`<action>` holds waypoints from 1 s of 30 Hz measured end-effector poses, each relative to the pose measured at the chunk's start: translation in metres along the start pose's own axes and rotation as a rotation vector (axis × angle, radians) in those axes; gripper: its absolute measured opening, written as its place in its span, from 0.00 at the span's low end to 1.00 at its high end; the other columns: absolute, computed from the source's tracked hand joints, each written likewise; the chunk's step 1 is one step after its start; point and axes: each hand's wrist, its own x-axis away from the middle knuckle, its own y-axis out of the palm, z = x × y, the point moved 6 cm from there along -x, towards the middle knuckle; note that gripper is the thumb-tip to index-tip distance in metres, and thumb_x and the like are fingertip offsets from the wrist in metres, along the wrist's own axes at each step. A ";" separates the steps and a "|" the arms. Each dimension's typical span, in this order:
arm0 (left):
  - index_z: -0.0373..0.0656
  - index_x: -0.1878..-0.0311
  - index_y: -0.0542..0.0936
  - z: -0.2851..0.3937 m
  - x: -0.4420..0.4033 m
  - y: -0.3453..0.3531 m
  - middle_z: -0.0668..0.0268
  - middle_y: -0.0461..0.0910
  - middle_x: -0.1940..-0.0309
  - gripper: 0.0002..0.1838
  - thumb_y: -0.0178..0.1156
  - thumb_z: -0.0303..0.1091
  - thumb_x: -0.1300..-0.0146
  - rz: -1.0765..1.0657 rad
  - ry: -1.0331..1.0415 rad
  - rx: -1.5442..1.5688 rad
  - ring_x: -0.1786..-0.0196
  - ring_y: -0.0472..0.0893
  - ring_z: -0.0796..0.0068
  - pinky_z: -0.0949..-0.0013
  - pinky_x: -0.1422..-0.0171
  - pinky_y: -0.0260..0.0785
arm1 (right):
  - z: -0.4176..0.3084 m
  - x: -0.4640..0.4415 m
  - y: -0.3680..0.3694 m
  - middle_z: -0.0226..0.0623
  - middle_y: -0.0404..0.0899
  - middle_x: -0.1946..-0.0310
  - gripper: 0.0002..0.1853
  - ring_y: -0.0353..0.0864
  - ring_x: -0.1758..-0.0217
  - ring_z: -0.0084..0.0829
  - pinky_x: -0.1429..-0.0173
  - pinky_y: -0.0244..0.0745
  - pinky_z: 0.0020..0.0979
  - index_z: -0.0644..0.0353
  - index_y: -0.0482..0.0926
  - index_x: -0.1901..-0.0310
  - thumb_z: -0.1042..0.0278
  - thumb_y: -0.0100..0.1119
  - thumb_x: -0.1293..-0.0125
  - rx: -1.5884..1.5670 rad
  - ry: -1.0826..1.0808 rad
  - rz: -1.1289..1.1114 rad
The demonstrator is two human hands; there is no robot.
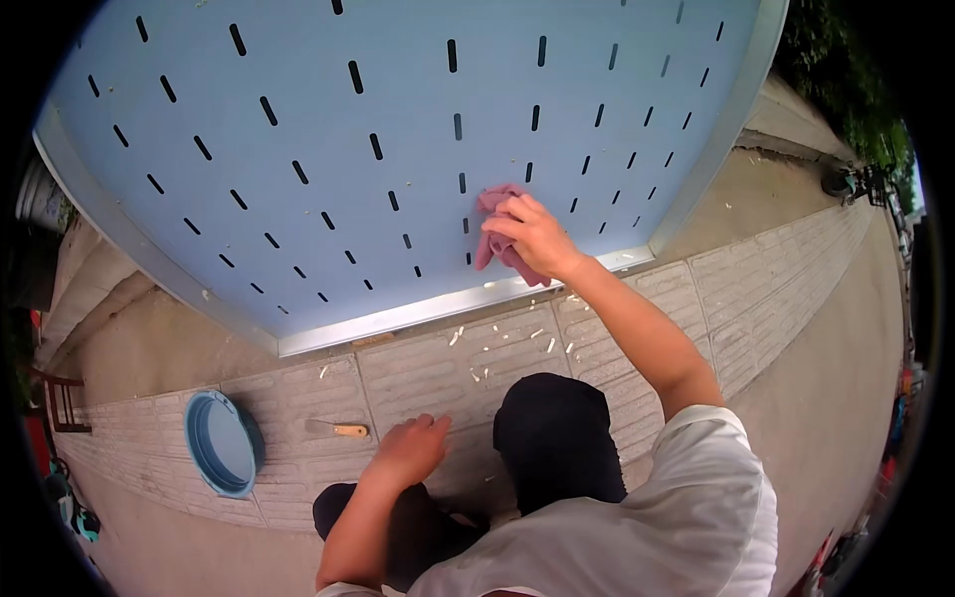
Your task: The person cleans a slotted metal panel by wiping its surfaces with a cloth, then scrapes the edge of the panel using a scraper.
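Observation:
My right hand [535, 237] is closed around a bunched pink cloth [505, 261], pressed against the lower part of a light blue slotted panel [308, 90]. The panel has a silver metal frame [398, 326] and leans tilted in front of me, with small pale specks on its surface. Down by my left knee, my left hand [410, 453] rests with its fingers loosely apart and nothing visible in them. Nearest to it on the paving lies a scraper [348, 430] with a wooden handle and a flat blade.
A blue plastic basin [221, 443] stands on the paving to the left. Small white scraps [550, 344] are scattered along the paving [637, 348] below the panel's bottom edge. A wooden chair [66, 403] is at the far left, and a stone edge [791, 119] lies behind the panel on the right.

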 end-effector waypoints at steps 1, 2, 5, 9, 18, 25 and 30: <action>0.43 0.44 0.72 -0.001 -0.002 0.001 0.54 0.76 0.56 0.23 0.61 0.40 0.42 -0.024 -0.010 0.002 0.52 0.78 0.52 0.55 0.50 0.71 | 0.001 -0.021 -0.039 0.32 0.72 0.56 0.19 0.72 0.52 0.38 0.47 0.71 0.37 0.51 0.79 0.56 0.82 0.57 0.50 0.023 0.029 0.086; 0.43 0.43 0.72 -0.002 -0.004 0.003 0.53 0.76 0.54 0.23 0.61 0.40 0.41 -0.052 -0.024 0.004 0.51 0.77 0.51 0.55 0.49 0.71 | 0.001 -0.045 -0.082 0.32 0.72 0.56 0.19 0.72 0.52 0.39 0.47 0.71 0.36 0.51 0.79 0.55 0.83 0.55 0.49 0.042 0.059 0.172; 0.42 0.42 0.71 -0.008 -0.011 0.006 0.52 0.76 0.53 0.24 0.61 0.39 0.41 -0.096 -0.058 -0.010 0.50 0.77 0.50 0.55 0.48 0.71 | 0.006 -0.120 -0.208 0.32 0.72 0.55 0.19 0.72 0.49 0.40 0.51 0.71 0.37 0.49 0.80 0.54 0.79 0.56 0.48 0.011 0.001 0.578; 0.42 0.43 0.71 -0.008 -0.024 0.008 0.52 0.76 0.53 0.25 0.62 0.39 0.42 -0.146 -0.091 -0.051 0.50 0.77 0.50 0.55 0.48 0.71 | -0.002 -0.172 -0.236 0.41 0.69 0.47 0.24 0.68 0.45 0.46 0.42 0.66 0.40 0.54 0.76 0.48 0.67 0.67 0.50 0.571 -0.046 0.746; 0.43 0.42 0.72 -0.005 -0.036 0.019 0.52 0.76 0.53 0.24 0.61 0.39 0.41 -0.132 -0.056 -0.036 0.50 0.77 0.49 0.54 0.48 0.71 | 0.053 0.032 -0.018 0.24 0.72 0.61 0.18 0.67 0.61 0.33 0.59 0.59 0.35 0.43 0.79 0.59 0.75 0.59 0.53 0.470 0.104 0.312; 0.44 0.42 0.71 -0.012 -0.028 0.028 0.51 0.75 0.52 0.24 0.61 0.41 0.41 -0.171 -0.098 -0.019 0.49 0.76 0.49 0.54 0.47 0.71 | 0.093 0.097 -0.058 0.35 0.72 0.57 0.19 0.74 0.50 0.40 0.44 0.69 0.30 0.57 0.79 0.55 0.86 0.57 0.50 -0.266 0.604 0.044; 0.43 0.41 0.71 -0.021 -0.040 0.033 0.52 0.75 0.51 0.25 0.61 0.40 0.41 -0.200 -0.129 0.007 0.47 0.75 0.50 0.55 0.46 0.70 | 0.071 -0.056 -0.269 0.37 0.71 0.48 0.17 0.73 0.45 0.32 0.46 0.71 0.30 0.55 0.77 0.48 0.73 0.57 0.41 0.081 0.279 0.602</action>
